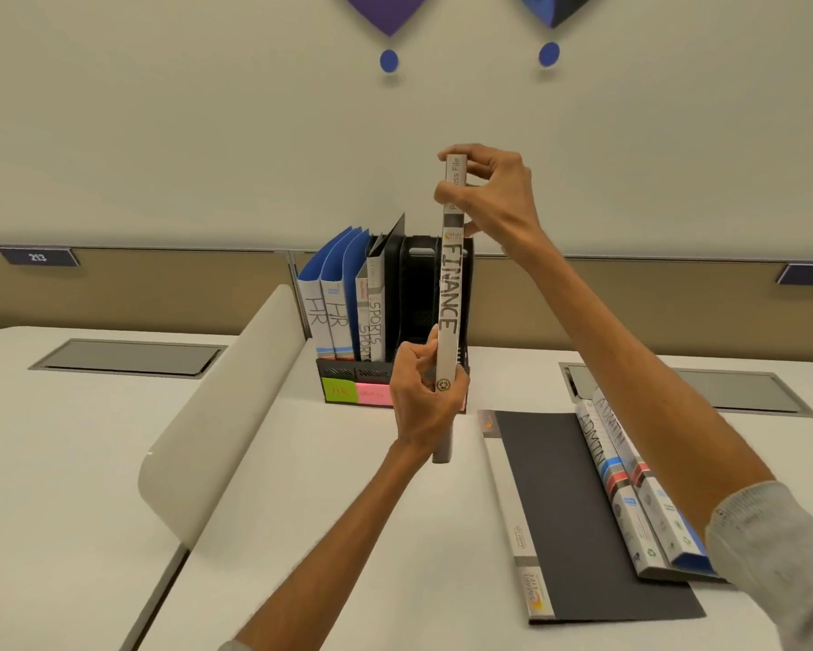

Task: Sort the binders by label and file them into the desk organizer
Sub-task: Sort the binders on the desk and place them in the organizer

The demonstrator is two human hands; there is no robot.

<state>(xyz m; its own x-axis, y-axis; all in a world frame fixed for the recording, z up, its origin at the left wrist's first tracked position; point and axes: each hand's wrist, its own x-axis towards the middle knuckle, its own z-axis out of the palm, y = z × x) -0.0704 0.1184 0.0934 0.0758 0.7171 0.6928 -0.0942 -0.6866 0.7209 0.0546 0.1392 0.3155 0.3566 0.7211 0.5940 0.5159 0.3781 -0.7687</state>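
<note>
I hold a grey binder labelled FINANCE (450, 293) upright, spine toward me, in front of the black desk organizer (416, 284). My left hand (423, 392) grips its lower end and my right hand (489, 195) pinches its top. Two blue HR binders (329, 317) and two SPORTS binders (371, 321) stand in the organizer's left slots. Coloured labels (357, 392) run along the organizer's front. Two ADMIN binders (630, 476) lie flat at the right, on a black binder (564, 509).
A curved white divider (216, 415) rises from the desk left of the organizer. Grey cable hatches (127, 357) (742, 390) are set into the white desk on both sides. A wall panel runs behind the organizer.
</note>
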